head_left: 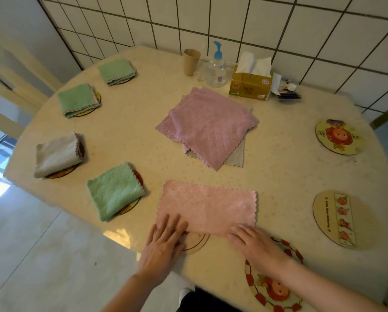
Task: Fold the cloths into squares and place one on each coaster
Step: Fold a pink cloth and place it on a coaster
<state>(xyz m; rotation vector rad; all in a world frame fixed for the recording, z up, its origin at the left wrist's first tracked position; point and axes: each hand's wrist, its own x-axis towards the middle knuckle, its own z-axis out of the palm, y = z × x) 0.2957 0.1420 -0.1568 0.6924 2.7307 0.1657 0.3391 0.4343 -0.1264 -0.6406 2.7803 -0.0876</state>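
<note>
Pink cloth lies folded once into a long rectangle on the desk, near edge toward the person, just in front of the purple cloth pile. Left hand lies flat, fingers straight, pressing the cloth's near-left corner; right hand does the same at the near-right corner. Neither grip is closed on anything.

Risks w/ the next fold:
- Cloth's near edge sits partly over a small coaster in front of it; the bump could skew the crease, so the square comes out lopsided.
- Soft, fluffy fabric: layers may slip when one end is lifted over, edges won't line up.
- Can't tell if the fingertips catch both layers; if only the top one, it drags apart.
- Coasters right of the pink cloth are bare, incl. the fruit coaster under the right wrist. It could get nudged.
</note>
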